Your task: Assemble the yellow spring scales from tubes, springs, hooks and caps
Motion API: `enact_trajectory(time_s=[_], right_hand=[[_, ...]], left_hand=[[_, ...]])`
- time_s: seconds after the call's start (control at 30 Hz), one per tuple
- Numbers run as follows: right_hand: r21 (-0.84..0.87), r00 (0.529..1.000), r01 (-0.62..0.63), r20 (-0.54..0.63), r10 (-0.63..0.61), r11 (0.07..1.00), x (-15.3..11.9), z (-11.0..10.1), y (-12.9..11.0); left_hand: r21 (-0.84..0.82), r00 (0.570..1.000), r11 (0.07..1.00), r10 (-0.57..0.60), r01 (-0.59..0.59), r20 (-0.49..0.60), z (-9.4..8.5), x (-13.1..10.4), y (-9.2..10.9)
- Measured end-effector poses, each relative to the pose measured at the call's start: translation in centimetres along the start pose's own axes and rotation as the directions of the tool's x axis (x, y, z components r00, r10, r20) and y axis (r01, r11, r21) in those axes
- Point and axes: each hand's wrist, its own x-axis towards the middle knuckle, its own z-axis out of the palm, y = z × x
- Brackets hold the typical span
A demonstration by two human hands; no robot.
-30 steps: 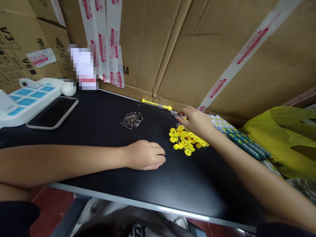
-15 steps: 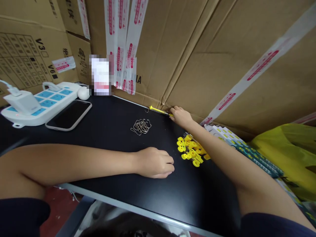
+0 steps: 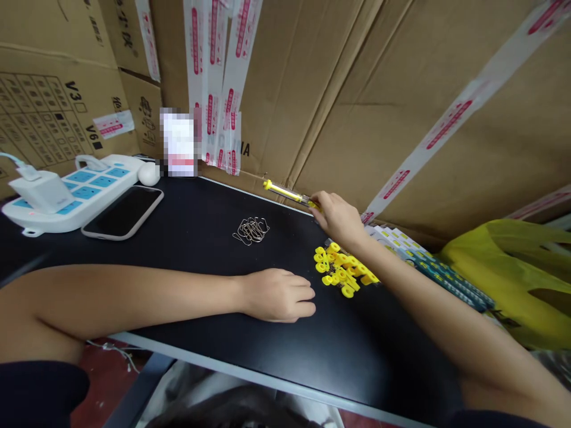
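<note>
At the back of the black table (image 3: 200,249), my right hand (image 3: 336,217) pinches one end of a slim clear tube with yellow ends, which looks like a tubular spring scale (image 3: 288,191). A thin wire hook shows at its far end. My left hand (image 3: 279,295) rests on the tabletop with fingers curled under; anything inside is hidden. Between and beyond the hands is a tangled heap of bent metal hooks (image 3: 252,230). Below my right wrist lies a pile of yellow plastic pieces with small springs (image 3: 341,273).
On the left are a white power strip (image 3: 100,178) with plugs and a phone (image 3: 125,213). Cardboard walls (image 3: 312,119) border the back. Stacked printed boxes (image 3: 428,261) and a yellow plastic bag (image 3: 486,279) stand at the right.
My right hand has lifted the spring scale off the table's back edge and drawn it slightly nearer. My left hand stays in place.
</note>
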Motion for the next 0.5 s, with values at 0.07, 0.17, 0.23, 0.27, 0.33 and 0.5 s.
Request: enact_trajectory(time_s=[0.07,0.17,0.23,0.27,0.33,0.5], right_hand=[[0.097,0.998,0.039,-0.05,-0.035,0.995,-2.1,-1.5,-1.0],[0.172,0.993,0.116,-0.046,-0.11,0.978,-5.7,-3.3,-3.2],[0.229,0.979,0.199,-0.017,-0.201,0.953,-8.1,-4.2,-4.8],[0.254,0.972,0.231,-0.027,-0.232,0.939,-9.2,-4.5,-5.4],[0.31,0.963,0.257,-0.001,-0.27,0.915,-11.0,-4.8,-6.4],[0.443,0.966,0.207,0.046,-0.253,0.872,-13.6,-4.2,-6.9]], left_hand=[[0.059,0.979,0.983,0.177,-0.172,-0.099,-0.4,0.1,0.1],[0.152,0.913,0.931,0.358,-0.333,-0.194,-1.2,0.2,0.4],[0.174,0.89,0.91,0.407,-0.376,-0.205,-1.7,0.3,0.7],[0.179,0.889,0.909,0.409,-0.377,-0.207,-2.0,0.4,0.9],[0.192,0.891,0.911,0.401,-0.364,-0.215,-2.3,0.4,1.1],[0.241,0.944,0.949,0.256,-0.204,-0.208,-2.2,0.2,1.4]])
